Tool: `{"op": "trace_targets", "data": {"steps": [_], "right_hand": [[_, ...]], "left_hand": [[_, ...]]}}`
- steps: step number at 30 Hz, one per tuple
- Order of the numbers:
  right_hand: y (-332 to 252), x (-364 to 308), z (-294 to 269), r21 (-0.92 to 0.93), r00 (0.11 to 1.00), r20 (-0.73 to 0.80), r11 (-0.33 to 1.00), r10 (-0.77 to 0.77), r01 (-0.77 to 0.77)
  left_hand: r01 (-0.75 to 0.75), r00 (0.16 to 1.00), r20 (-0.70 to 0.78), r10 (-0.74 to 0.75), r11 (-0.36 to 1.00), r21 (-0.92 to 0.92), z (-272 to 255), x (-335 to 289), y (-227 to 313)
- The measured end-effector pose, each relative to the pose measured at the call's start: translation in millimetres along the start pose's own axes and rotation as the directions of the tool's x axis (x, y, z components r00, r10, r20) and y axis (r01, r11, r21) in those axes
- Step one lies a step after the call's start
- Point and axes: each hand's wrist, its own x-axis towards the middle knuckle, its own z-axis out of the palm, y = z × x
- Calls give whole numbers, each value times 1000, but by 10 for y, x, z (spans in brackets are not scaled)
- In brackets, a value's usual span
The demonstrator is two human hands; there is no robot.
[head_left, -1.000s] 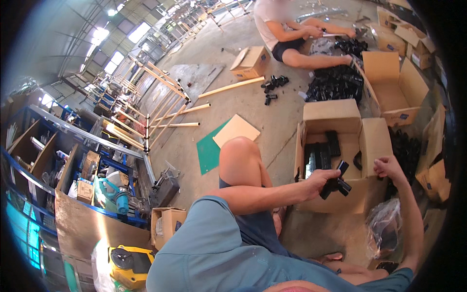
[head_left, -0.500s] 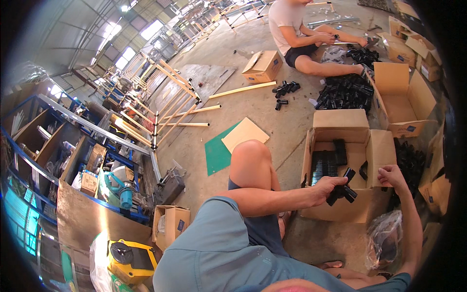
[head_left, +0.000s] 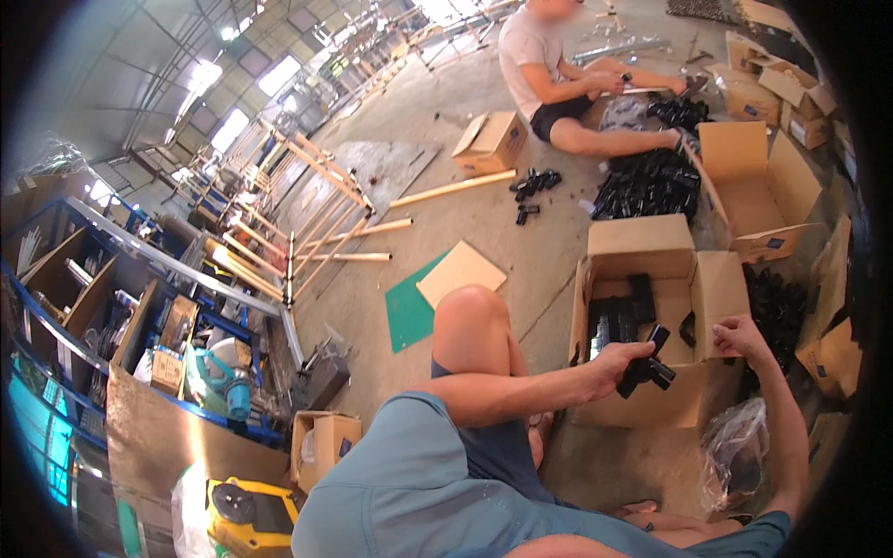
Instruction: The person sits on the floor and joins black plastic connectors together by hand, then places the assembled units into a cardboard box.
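My left hand [head_left: 616, 367] is closed around black pipe joints [head_left: 651, 365], short tubes joined at angles, held over the near side of an open cardboard box [head_left: 642, 234]. Inside that box, black joints [head_left: 612, 321] lie stacked in rows at the left, with a few loose ones beside them. Beside the box's right flap [head_left: 722, 296] is my right hand [head_left: 739, 337], its fingers curled together in a pinch. Whether anything small sits between those fingertips I cannot make out.
A heap of black joints [head_left: 644, 184] lies near another seated person [head_left: 549, 84]. An open carton [head_left: 758, 191] stands at the right, a clear plastic bag [head_left: 735, 456] near my right forearm. A green sheet [head_left: 407, 312] and pipe frames [head_left: 321, 214] are to the left.
The whole view has shifted slightly. My left hand still grips the joints, tilted a little differently, and my right hand stays pinched by the flap.
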Motion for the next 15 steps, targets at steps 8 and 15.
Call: {"op": "trace_targets", "data": {"steps": [8,15], "right_hand": [[53,22,-76,-1,999,-15,999,42,-42],[-149,-19,91,-25,999,10,999,39,-38]], "left_hand": [[9,1000,0,-9,1000,-14,87,20,17],[29,999,-34,-30,999,-40,-61,-21,79]]}}
